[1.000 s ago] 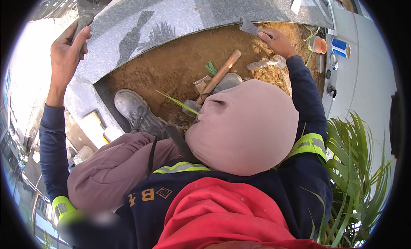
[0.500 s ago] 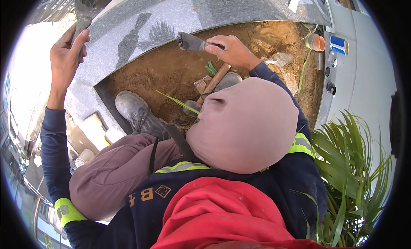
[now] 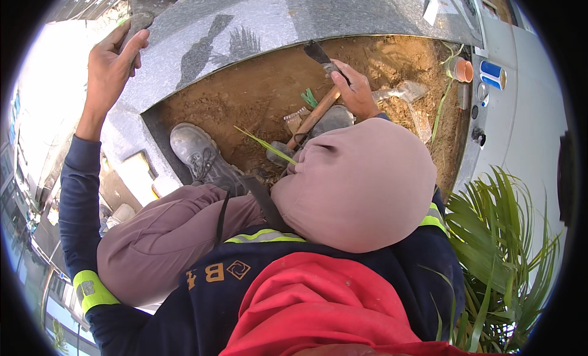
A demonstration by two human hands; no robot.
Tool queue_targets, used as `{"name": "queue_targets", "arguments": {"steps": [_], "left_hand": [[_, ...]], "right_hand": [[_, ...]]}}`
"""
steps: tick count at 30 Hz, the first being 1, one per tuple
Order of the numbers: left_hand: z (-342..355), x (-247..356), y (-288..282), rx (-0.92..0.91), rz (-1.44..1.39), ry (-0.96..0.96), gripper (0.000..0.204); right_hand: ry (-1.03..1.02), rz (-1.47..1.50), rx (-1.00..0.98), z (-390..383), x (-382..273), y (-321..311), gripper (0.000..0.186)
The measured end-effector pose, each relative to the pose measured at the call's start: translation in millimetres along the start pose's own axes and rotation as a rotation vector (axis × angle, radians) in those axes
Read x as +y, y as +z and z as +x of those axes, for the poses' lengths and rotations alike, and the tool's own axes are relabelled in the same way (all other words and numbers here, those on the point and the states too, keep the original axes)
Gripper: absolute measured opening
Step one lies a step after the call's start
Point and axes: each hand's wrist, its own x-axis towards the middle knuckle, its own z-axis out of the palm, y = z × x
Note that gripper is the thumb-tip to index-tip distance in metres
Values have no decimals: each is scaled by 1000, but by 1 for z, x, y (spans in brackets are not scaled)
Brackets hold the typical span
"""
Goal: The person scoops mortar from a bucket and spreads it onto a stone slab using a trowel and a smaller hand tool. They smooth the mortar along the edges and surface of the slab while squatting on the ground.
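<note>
At the upper left, my left hand (image 3: 113, 65) is closed around the grey handle of a trowel (image 3: 142, 19), whose broad dark blade is cut off by the top edge. My right hand (image 3: 356, 89) grips a putty knife (image 3: 318, 54) over the soil bed (image 3: 245, 98), its dark blade tilted up and left. Just below that hand, a hammer (image 3: 318, 118) with a wooden handle and grey head lies between my grey shoes (image 3: 195, 149). Green strips (image 3: 309, 98) lie beside the handle.
A grey stone slab (image 3: 263, 19) borders the soil at the far side. On the right ledge are an orange-mouthed pipe (image 3: 462, 70) and a blue-and-white can (image 3: 492, 75). Crumpled clear plastic (image 3: 410, 91) lies on the soil. A leafy palm (image 3: 502, 252) stands lower right.
My right hand has moved right and slightly down, turning the putty knife so its blade shows narrower. My left hand has shifted right with the trowel. The whole view has shifted slightly.
</note>
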Motion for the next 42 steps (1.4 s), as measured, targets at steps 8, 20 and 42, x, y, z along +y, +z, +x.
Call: {"name": "queue_targets", "arguments": {"steps": [8, 20, 42], "left_hand": [[1, -2, -10, 15, 42, -3, 67], [-10, -15, -21, 26, 54, 4, 67], [-15, -3, -10, -4, 36, -44, 64]], "right_hand": [[180, 167, 34, -12, -22, 81, 49], [442, 750, 138, -5, -14, 137, 45], [596, 1142, 71, 36, -79, 192, 24]]}}
